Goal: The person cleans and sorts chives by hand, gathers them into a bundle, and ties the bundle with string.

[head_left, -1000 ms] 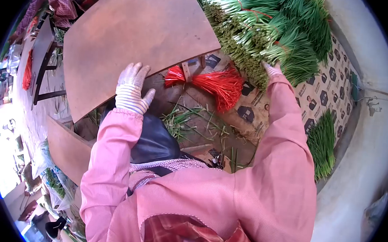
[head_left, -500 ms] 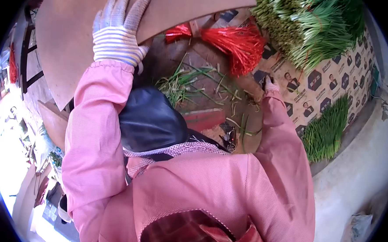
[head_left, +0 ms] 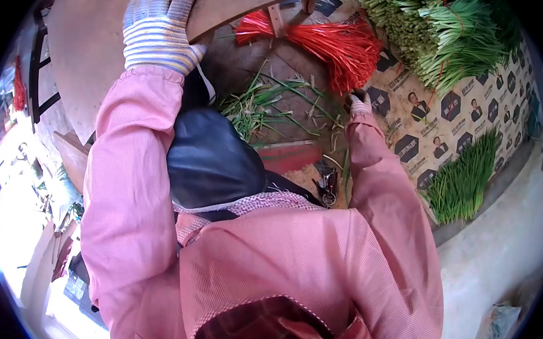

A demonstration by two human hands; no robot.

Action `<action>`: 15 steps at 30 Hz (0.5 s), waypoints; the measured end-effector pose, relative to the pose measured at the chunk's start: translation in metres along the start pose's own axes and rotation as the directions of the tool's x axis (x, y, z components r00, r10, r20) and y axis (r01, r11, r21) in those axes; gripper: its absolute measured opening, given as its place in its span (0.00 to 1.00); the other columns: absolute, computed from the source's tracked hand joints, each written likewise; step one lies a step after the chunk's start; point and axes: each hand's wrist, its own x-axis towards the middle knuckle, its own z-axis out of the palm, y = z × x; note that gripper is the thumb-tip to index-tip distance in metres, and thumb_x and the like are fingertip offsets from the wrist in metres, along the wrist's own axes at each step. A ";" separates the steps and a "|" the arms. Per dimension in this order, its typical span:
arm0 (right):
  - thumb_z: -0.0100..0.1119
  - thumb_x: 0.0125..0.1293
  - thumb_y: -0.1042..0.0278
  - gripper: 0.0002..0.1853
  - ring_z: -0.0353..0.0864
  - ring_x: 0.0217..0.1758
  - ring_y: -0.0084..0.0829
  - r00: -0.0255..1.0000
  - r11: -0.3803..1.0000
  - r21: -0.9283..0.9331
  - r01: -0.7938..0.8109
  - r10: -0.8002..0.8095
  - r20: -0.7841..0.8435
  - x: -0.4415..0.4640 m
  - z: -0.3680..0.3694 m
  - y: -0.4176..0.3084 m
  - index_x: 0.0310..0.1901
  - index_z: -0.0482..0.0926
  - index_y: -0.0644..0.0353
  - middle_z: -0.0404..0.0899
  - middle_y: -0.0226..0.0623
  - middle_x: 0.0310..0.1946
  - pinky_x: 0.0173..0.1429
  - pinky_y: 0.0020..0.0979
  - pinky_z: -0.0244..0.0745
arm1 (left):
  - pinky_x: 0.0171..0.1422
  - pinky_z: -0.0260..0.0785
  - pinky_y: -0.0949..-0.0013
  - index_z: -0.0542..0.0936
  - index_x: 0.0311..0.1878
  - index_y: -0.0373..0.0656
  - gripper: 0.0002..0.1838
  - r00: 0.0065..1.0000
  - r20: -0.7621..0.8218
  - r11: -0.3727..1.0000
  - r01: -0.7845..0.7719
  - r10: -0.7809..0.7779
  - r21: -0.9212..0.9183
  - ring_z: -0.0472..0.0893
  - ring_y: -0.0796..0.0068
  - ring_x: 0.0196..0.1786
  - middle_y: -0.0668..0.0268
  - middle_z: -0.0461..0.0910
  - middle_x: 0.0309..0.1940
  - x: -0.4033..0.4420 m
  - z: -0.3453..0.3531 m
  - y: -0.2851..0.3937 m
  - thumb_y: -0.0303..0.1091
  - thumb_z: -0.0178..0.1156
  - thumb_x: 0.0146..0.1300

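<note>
My left hand (head_left: 159, 31), in a striped knit glove with greyish fingers, lies flat on a large brown board (head_left: 84, 49), its fingers stretched out. My right hand (head_left: 357, 103), gloved with dark fingertips, is down at the loose ends of a bundle of red plastic strips (head_left: 345, 50). Its fingers are small and dark in view, so whether they grip a strip cannot be made out. A light-coloured clip or bracket (head_left: 275, 20) gathers the red strips near the board's edge. Cut green stalks (head_left: 256, 107) lie scattered below the bundle.
Stacked bundles of green stalks (head_left: 457, 32) sit at the upper right on printed paper (head_left: 409, 124). Another green bunch (head_left: 464, 179) lies lower on that paper. A dark rounded leather-like surface (head_left: 213, 160) is by my lap, with keys (head_left: 327, 188) beside it.
My right hand has moved left and up, from the printed paper to the ends of the red strips. My left hand stays flat on the board; the view has shifted slightly.
</note>
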 end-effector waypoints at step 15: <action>0.41 0.61 0.55 0.13 0.59 0.15 0.29 0.876 0.831 0.278 -0.482 0.457 0.152 0.016 0.018 0.005 0.24 0.64 0.51 0.59 0.27 0.14 0.18 0.30 0.53 | 0.64 0.47 0.51 0.61 0.59 0.54 0.46 0.978 0.187 0.996 0.087 -0.088 0.015 0.58 0.52 0.60 0.54 0.60 0.57 -0.002 -0.018 0.003 0.37 0.66 0.29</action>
